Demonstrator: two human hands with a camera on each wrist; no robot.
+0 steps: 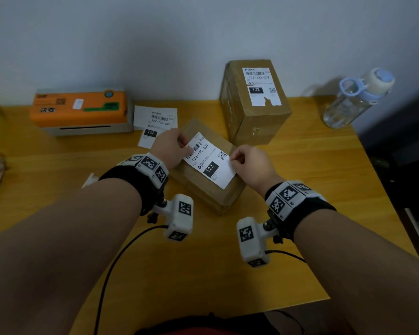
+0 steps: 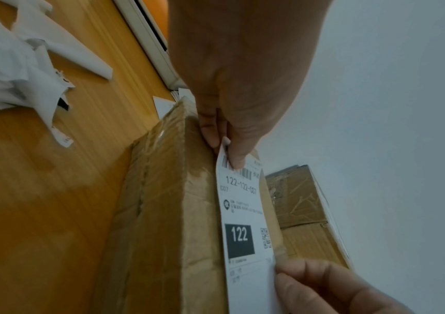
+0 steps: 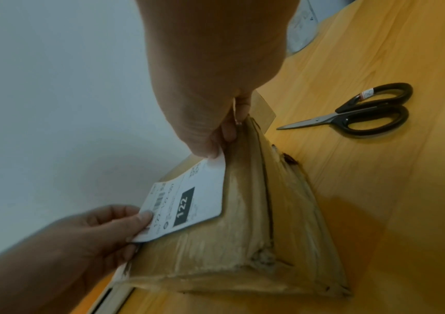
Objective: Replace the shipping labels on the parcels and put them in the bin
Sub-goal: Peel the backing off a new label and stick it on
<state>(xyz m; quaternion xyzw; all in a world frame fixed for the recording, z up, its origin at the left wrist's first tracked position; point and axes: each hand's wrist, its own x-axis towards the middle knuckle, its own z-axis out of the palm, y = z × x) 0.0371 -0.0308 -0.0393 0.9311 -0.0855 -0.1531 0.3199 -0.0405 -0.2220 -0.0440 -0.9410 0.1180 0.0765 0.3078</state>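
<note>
A white shipping label (image 1: 209, 160) marked 122 lies over the top of a flat brown parcel (image 1: 203, 189) in the middle of the table. My left hand (image 1: 172, 146) pinches the label's barcode end (image 2: 229, 157) between thumb and fingers. My right hand (image 1: 247, 163) pinches the opposite edge (image 3: 216, 157) near the QR code. The label (image 3: 189, 204) hovers just above the parcel's taped top (image 3: 243, 223). A taller brown parcel (image 1: 254, 102) with a torn label on its upper face stands behind, against the wall.
An orange label printer (image 1: 80, 112) sits at the back left, with loose labels (image 1: 155, 122) beside it. Torn label scraps (image 2: 19, 70) lie left of the parcel. Scissors (image 3: 356, 112) lie on the table right of the parcel. A water bottle (image 1: 356, 97) stands at the back right.
</note>
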